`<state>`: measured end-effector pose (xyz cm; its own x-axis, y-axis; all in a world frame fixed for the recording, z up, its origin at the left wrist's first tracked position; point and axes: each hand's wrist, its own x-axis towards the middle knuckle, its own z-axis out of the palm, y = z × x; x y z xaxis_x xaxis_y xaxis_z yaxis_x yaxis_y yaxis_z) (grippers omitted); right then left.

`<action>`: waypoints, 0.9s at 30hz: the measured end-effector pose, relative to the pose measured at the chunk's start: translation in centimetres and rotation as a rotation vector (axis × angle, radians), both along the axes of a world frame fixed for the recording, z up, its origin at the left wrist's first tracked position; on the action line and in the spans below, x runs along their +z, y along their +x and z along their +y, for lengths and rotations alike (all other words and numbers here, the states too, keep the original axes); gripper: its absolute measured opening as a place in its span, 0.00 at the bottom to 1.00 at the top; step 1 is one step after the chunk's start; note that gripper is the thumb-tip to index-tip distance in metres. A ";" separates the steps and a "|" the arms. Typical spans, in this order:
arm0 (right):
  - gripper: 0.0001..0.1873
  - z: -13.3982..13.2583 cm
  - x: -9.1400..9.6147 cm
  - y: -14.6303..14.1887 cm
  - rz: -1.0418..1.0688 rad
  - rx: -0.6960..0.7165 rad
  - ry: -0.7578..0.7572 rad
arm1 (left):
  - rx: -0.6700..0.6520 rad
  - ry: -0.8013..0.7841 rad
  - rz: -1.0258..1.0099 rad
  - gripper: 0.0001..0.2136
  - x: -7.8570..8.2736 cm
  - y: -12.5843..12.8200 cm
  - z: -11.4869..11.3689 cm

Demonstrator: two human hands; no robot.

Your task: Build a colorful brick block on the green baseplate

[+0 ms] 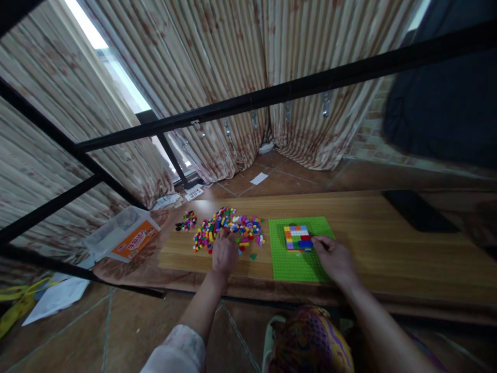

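Observation:
My left hand (pixel 225 253) reaches down into a loose pile of small coloured toy bricks (pixel 221 220); its fingertips are hidden among them, so I cannot make out a hold. On the green baseplate (pixel 281 267) sits a low, roughly square build of bricks (pixel 298 238), with orange, white, green, red and blue pieces on top. My right hand (pixel 334 259) is at the right edge of that build, beside the blue bricks. Its thumb and fingers are closed together, and whatever lies between them is too small to name. A single green piece (pixel 253 256) lies left of the baseplate.
A smaller heap of bricks (pixel 187 221) lies at the table's left. A clear plastic box (pixel 122 230) with an orange label stands beyond it. A dark flat device (pixel 421 210) rests on the wooden table (pixel 368 223) at the right. A black metal rail (pixel 248 101) crosses behind.

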<state>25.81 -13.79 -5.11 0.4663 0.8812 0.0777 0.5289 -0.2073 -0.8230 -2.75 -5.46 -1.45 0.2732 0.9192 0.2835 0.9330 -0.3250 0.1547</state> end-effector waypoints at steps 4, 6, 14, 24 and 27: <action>0.20 -0.1 0.1 -0.1 0.001 0.004 0.005 | -0.019 0.026 -0.123 0.10 1.0 1.8 -1.7; 0.20 -0.1 0.2 -0.2 0.004 0.007 0.010 | -0.080 -0.031 -0.182 0.10 1.3 3.4 -3.0; 0.20 0.0 0.1 -0.3 0.026 0.004 0.027 | -0.277 -0.191 -0.403 0.11 1.1 9.5 -5.8; 0.19 0.1 0.0 -0.3 0.054 0.013 0.057 | -0.366 -0.136 -0.311 0.09 0.7 12.3 -5.1; 0.18 0.1 0.3 -0.4 0.050 0.009 0.061 | -0.370 -0.096 -0.375 0.09 0.1 12.3 -5.0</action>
<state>25.39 -13.73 -4.86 0.4631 0.8797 0.1079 0.4884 -0.1517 -0.8593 9.58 -10.42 -1.38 0.4800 0.8074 0.3430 0.6339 -0.5895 0.5006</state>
